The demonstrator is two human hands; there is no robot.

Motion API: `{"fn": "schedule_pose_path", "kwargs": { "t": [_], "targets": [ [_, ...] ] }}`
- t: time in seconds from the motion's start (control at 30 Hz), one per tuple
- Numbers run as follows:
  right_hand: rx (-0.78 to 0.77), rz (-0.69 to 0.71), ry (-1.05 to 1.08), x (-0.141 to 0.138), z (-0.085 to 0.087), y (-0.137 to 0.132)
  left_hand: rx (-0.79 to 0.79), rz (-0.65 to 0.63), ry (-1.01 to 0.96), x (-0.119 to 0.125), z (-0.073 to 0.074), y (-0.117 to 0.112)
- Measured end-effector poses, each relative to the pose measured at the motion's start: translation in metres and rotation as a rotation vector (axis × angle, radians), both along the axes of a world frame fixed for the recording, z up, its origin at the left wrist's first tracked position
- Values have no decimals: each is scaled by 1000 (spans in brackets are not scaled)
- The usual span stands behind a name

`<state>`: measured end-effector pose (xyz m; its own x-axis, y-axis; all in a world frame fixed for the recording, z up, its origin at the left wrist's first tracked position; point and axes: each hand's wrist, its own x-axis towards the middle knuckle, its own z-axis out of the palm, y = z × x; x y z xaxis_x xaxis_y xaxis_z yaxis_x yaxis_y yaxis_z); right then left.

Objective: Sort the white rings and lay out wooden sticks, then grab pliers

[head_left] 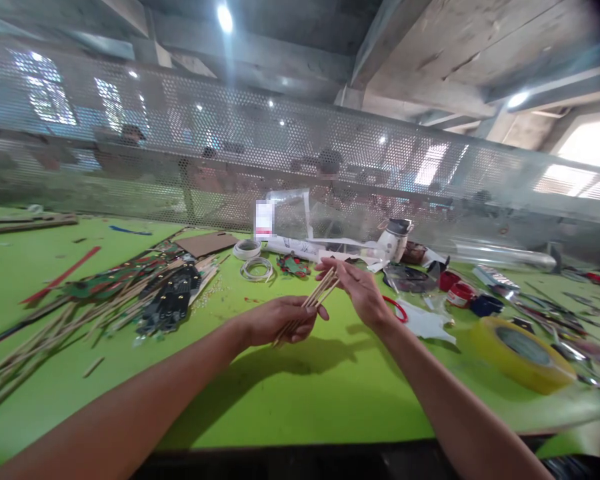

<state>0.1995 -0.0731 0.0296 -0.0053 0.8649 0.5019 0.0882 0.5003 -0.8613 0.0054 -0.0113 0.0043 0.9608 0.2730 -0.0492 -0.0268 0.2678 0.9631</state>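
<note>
Above the green table, my left hand [287, 319] is closed around a small bundle of thin wooden sticks [323, 288]. The bundle slants up to the right, its lower ends poking out beneath my fingers. At its upper end is my right hand [357, 288], with thumb and fingers on either side of the stick tips. More long wooden sticks [35, 350] lie in a loose pile at the left. Partly over that pile are black pieces with small bright dots [166, 303] and green-and-red flat pieces [97, 283]. One short stick piece [94, 367] lies apart from them.
A yellow tape roll [525, 353] lies at the right, near red tape rolls [460, 291], a blue roll [486, 305] and scattered tools. White rolls [257, 269], a cardboard piece [207, 243] and a white jar with a dark lid [395, 240] stand before a perforated screen [260, 147]. People sit beyond it.
</note>
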Motion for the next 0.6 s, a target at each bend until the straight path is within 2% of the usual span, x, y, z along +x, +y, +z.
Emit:
{"fn": "schedule_pose_path", "kwargs": {
  "t": [0.23, 0.37, 0.5, 0.6],
  "targets": [
    [-33, -7, -94, -21, -20, 6, 74, 110, -12, 1, 0, -2],
    [-30, -100, -187, -20, -21, 15, 177, 198, 8, 3, -6, 1],
    [-37, -284, -332, 4, -10, 16, 436, 350, 155, 2, -9, 13],
    [-71, -455, -437, 42, -2, 3, 850, 426, 394, 2, -9, 23]
  ]
}}
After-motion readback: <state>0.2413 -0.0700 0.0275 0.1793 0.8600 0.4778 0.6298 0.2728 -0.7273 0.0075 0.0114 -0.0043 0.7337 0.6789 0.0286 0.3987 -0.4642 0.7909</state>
